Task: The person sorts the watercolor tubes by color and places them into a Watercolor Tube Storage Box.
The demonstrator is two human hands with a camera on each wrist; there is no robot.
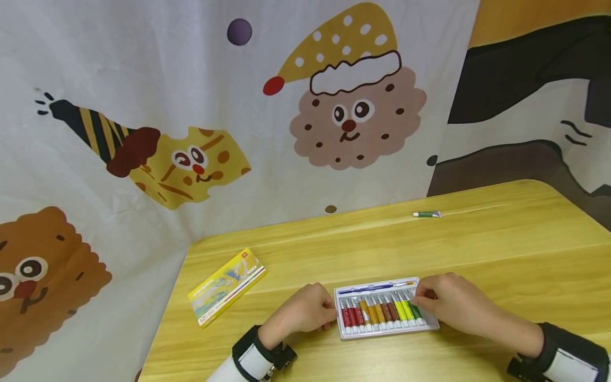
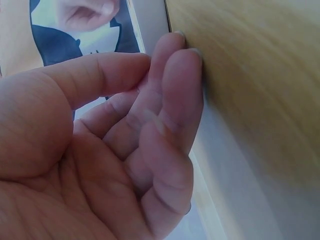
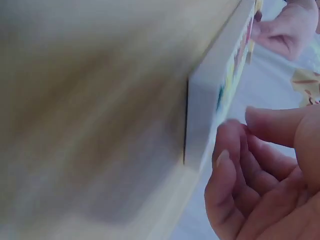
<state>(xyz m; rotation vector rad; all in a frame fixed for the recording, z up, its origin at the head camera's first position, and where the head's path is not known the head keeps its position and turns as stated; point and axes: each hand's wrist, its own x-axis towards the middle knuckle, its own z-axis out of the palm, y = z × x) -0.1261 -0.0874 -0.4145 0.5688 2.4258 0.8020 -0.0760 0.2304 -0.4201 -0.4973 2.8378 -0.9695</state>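
A white tray (image 1: 367, 334) of small paint tubes lies flat on the table, its row running from red through ochre, brown and yellow to green (image 1: 417, 313). Along its far side is a blue-handled paintbrush (image 1: 367, 288). My left hand (image 1: 307, 307) rests at the tray's left edge with loosely bent fingers, the thumb close to the other fingers and nothing visible between them. At the other end, my right hand (image 1: 451, 302) hovers over the tray's right corner, thumb and fingertips right by the green tube. Nothing shows between those fingertips in the right wrist view.
A yellow paint box (image 1: 227, 286) lies at an angle on the left of the wooden table (image 1: 305, 254). One loose green paint tube (image 1: 427, 214) lies near the far edge. Behind hangs a cloth (image 1: 267, 175) printed with cartoon biscuits and cheese.
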